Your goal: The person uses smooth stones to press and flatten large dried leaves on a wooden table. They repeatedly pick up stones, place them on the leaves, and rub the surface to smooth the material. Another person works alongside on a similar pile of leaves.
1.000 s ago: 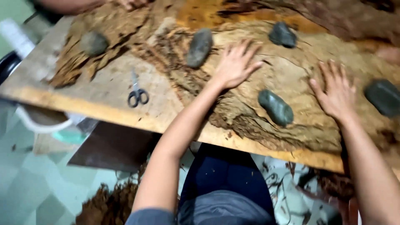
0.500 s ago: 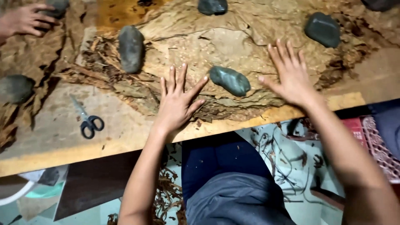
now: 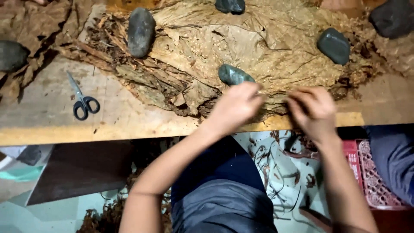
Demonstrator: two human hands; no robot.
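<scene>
Head view: dried leaf pile (image 3: 267, 56) edge under left hand (image 3: 236, 106) and right hand (image 3: 312, 113).

We see a heap of dried tan leaves (image 3: 267, 47) spread flat on the wooden tabletop (image 3: 129, 121), its crumpled near edge pinched between our hands.

This was a small leaf-sorting workshop, likely for dried tobacco. A rough wooden bench (image 3: 129, 125) ran across the upper half of the frame, heaped with broad, dry brown leaves (image 3: 258, 39) held flat by smooth dark stones (image 3: 140, 31). Scissors (image 3: 83, 100) lay on the bench at centre left. Below the bench, leaf scraps (image 3: 103, 218) and stems littered a pale tiled floor (image 3: 56, 215), and a red plastic crate (image 3: 371, 172) stood at lower right.
</scene>
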